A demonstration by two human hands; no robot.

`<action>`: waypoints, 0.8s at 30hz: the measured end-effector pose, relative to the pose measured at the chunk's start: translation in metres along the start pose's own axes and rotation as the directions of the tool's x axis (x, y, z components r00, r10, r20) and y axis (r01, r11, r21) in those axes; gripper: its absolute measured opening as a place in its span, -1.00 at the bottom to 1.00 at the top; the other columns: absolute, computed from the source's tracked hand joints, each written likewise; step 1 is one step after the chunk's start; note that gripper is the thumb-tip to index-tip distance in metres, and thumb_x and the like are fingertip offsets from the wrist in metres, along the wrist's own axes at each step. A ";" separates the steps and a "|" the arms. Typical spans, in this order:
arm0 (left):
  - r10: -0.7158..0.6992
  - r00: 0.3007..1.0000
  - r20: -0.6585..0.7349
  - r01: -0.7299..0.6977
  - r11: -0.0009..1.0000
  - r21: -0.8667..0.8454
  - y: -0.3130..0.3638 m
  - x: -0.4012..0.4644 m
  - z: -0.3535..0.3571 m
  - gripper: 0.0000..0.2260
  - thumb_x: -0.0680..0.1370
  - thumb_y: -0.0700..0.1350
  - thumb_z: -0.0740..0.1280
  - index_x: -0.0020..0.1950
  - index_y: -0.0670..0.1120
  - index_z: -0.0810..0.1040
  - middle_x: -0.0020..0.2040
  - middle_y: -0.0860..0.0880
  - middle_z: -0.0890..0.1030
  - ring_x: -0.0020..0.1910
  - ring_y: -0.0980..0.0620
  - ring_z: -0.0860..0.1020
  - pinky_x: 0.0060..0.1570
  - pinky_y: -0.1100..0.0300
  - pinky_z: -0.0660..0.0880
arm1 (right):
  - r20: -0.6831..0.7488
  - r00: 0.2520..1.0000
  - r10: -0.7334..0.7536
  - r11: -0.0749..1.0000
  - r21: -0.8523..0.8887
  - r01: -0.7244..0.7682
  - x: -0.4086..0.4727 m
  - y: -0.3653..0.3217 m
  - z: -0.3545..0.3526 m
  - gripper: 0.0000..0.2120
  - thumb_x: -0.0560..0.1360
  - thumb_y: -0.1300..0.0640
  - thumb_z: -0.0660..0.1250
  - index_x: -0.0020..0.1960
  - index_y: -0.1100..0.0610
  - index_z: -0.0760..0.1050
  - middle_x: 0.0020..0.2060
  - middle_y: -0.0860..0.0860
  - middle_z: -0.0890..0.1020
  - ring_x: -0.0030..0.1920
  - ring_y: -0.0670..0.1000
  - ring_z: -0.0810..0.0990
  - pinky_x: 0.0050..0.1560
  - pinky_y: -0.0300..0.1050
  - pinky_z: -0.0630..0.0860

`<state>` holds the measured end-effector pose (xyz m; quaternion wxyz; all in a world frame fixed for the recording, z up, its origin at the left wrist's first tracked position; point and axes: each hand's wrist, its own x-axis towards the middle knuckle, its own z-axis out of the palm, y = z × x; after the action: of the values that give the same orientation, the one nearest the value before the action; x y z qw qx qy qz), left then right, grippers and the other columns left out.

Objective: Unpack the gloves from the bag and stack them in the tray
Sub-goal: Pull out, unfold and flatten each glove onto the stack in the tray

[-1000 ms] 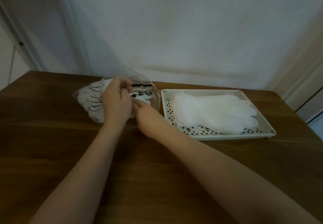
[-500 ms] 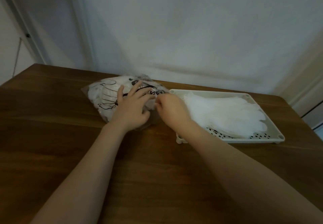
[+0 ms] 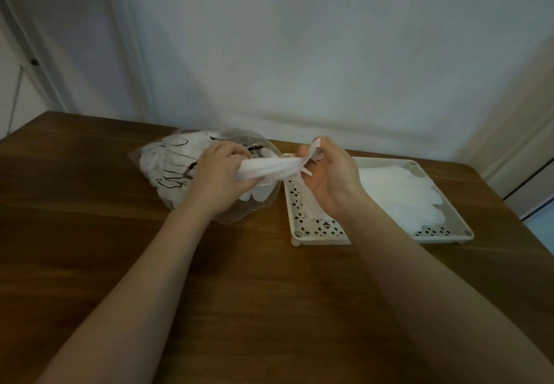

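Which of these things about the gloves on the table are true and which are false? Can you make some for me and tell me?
1. Both hands hold the same white glove. True: the left hand grips one end and the right hand pinches the other.
2. The tray has no gloves in it. False: a pile of white gloves already lies in it.
3. The bag lies to the left of the tray. True.
4. The bag is empty. False: white gloves still show through the clear plastic.
5. The table is made of glass. False: it is brown wood.
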<state>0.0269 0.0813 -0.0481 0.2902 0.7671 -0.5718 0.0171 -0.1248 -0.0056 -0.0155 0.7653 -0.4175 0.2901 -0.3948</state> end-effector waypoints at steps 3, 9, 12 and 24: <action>-0.027 1.000 -0.012 0.021 0.930 -0.366 0.026 -0.004 -0.021 -0.69 0.47 -0.03 0.39 0.19 -0.08 0.52 0.02 0.14 0.49 -0.04 0.19 0.44 -0.06 0.34 0.38 | -0.081 0.996 -0.025 0.997 -0.075 0.019 0.002 -0.005 -0.005 -0.84 0.63 0.16 0.12 -0.12 0.10 0.35 -0.42 -0.03 0.45 -0.35 -0.06 0.39 -0.22 -0.15 0.44; -0.110 0.981 0.160 0.192 0.656 -0.730 0.048 -0.009 -0.028 -0.82 0.48 -0.09 0.38 0.03 -0.10 0.51 -0.12 0.02 0.60 -0.23 0.11 0.60 -0.31 0.23 0.54 | 0.046 0.991 -0.129 0.776 -0.617 0.130 -0.013 -0.012 -0.016 -0.76 0.58 -0.03 0.20 0.18 0.04 0.46 0.07 -0.01 0.51 0.11 0.03 0.50 0.18 -0.03 0.48; -0.199 0.954 0.225 0.295 0.473 -0.831 0.058 -0.011 -0.029 -0.82 0.52 -0.15 0.34 0.11 -0.11 0.49 -0.12 -0.03 0.61 -0.36 0.15 0.62 -0.49 0.31 0.48 | 0.313 0.852 -0.420 0.383 -0.790 0.479 -0.023 -0.011 -0.020 -0.70 0.50 -0.07 0.31 0.21 -0.05 0.46 0.25 -0.04 0.40 0.23 -0.14 0.38 0.21 -0.27 0.32; -0.203 0.939 0.277 0.337 0.397 -0.854 0.049 -0.013 -0.032 -0.64 0.43 -0.06 0.38 0.17 -0.13 0.43 0.00 -0.11 0.60 -0.13 -0.01 0.63 -0.18 0.10 0.61 | 0.484 0.810 -0.332 0.206 -0.801 0.563 -0.026 0.008 0.006 -0.84 0.56 0.12 0.28 0.00 0.18 0.57 -0.24 0.04 0.58 -0.28 -0.08 0.49 -0.23 -0.25 0.41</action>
<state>-0.0112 0.0988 -0.0047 0.6106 0.5807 -0.3796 -0.3819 -0.1306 0.0222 -0.0164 0.2706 -0.8744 0.2435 -0.3208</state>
